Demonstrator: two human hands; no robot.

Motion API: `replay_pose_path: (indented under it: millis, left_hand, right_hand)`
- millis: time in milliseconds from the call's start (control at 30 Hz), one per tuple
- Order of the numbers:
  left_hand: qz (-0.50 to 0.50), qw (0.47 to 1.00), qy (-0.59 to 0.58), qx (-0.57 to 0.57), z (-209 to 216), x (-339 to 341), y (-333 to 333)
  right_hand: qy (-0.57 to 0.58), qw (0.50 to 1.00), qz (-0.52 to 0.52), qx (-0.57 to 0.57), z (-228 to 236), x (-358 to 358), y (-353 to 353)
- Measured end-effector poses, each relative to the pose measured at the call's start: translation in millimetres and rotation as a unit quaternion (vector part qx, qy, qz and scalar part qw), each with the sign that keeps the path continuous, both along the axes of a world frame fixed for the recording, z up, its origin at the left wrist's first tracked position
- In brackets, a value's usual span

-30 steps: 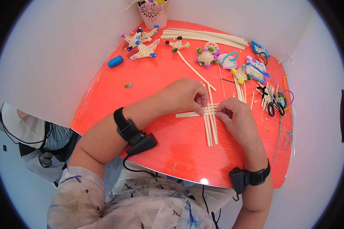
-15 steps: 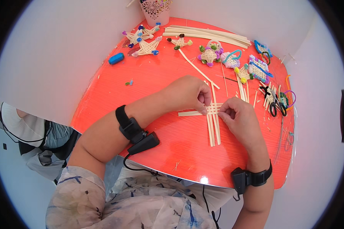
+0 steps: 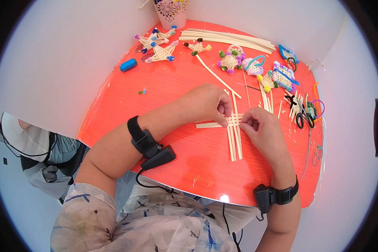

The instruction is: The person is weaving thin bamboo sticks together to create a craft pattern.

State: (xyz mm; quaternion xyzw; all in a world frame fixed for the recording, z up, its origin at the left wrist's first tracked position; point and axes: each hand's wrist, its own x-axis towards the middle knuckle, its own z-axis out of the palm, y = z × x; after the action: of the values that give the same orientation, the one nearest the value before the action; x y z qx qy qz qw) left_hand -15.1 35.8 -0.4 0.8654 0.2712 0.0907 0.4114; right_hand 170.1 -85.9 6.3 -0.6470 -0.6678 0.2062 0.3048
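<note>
Flat pale bamboo strips (image 3: 234, 143), crossed over and under each other into a small woven cross, lie on the red table in front of me. My left hand (image 3: 216, 104) pinches the weave at its left side, thumb and fingertips closed on the strips. On the opposite side my right hand (image 3: 260, 126) is closed too, thumb and forefinger pressed at the strip ends there. Loose strip ends stick out toward me and to the left. Both hands partly cover the crossing and the ends that run to the right.
On the red table (image 3: 126, 101) lie woven stars (image 3: 163, 52) with coloured tips, a bundle of long strips (image 3: 227, 38), a blue block (image 3: 128, 64), a woven square (image 3: 284, 75) and black-handled scissors (image 3: 300, 119). A pink pot (image 3: 172, 14) stands at the back. Another person's sleeve (image 3: 23, 134) shows at left.
</note>
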Motion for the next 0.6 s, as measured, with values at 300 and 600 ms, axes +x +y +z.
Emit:
replay_pose_path:
  millis: [300, 600]
  left_hand:
    - [0.003, 1.0, 0.004, 0.005, -0.2, 0.3, -0.4]
    - [-0.001, 1.0, 0.004, 0.003, 0.5, 1.3, -0.8]
  right_hand:
    - [0.0, 1.0, 0.004, 0.012, -4.6, 2.7, 0.4]
    - [-0.003, 1.0, -0.001, 0.028, -6.0, 2.9, 0.7]
